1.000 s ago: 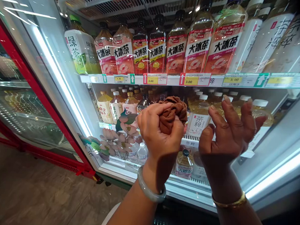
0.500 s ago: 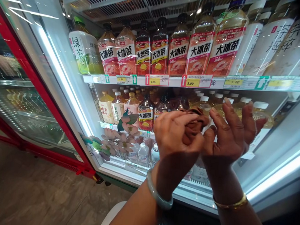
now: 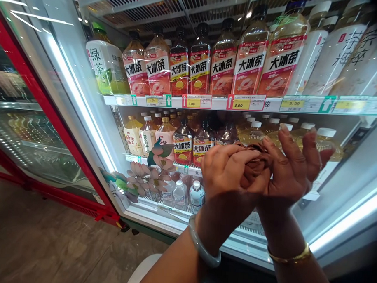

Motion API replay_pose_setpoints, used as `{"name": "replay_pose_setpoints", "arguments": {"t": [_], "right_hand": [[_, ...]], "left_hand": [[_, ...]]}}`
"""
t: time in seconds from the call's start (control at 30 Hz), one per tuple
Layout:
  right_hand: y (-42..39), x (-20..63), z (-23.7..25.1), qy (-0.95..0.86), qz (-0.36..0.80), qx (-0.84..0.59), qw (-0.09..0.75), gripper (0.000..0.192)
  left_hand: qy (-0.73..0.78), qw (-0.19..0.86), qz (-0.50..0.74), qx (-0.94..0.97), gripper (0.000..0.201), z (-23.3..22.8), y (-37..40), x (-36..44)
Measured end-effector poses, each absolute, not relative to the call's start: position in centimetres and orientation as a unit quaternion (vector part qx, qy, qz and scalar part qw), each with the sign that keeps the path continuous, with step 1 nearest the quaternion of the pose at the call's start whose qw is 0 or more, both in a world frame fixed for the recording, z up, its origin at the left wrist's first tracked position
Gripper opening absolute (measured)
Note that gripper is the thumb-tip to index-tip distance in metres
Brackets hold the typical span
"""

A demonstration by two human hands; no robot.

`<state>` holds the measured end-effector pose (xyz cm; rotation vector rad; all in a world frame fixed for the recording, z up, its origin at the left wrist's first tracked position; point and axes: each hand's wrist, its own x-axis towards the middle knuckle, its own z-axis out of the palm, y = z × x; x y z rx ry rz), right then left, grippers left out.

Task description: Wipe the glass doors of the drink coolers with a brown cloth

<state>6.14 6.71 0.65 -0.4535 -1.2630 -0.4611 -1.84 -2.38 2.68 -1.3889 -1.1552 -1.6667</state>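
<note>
My left hand (image 3: 226, 173), with a pale bangle at the wrist, is closed around a bunched-up brown cloth (image 3: 255, 165) in front of the fridge. Folds of the cloth show between thumb and fingers. Close against it on the right is my right hand (image 3: 288, 174), its fingers spread and pointing up, a gold bracelet on the wrist. The cloth appears to touch the right hand near the thumb, which is mostly hidden. Both hands are raised before the fridge's glass door (image 3: 176, 133).
Behind the glass, iced tea bottles (image 3: 222, 66) line the upper shelf, with price tags (image 3: 196, 101) along its edge. Smaller bottles (image 3: 182, 143) and water bottles (image 3: 179, 193) stand lower. Flower decals (image 3: 153, 173) mark the door. A red-framed fridge (image 3: 68, 125) stands left.
My left hand has moved a little right with the cloth, closing the gap to my right hand. My right hand has hardly moved.
</note>
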Motion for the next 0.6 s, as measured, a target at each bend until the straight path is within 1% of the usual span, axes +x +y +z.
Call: {"name": "replay_pose_setpoints", "arguments": {"t": [0.13, 0.4, 0.53, 0.6], "right_hand": [[6.6, 6.5, 0.5, -0.610, -0.213, -0.211, 0.733, 0.045], [6.6, 6.1, 0.7, -0.584, -0.220, -0.222, 0.749, 0.036], [6.6, 6.1, 0.6, -0.581, -0.220, -0.211, 0.754, 0.035], [6.6, 6.3, 0.6, -0.595, -0.220, -0.209, 0.744, 0.038]], "left_hand": [[-0.455, 0.347, -0.664, -0.482, 0.024, 3.4, -2.5, -3.2], [-0.454, 0.319, -0.629, -0.544, 0.025, 1.8, -2.1, -0.6], [-0.449, 0.334, -0.638, -0.528, 0.022, 2.8, -2.6, -1.7], [-0.457, 0.353, -0.642, -0.505, 0.024, 3.4, -2.8, -2.8]]}}
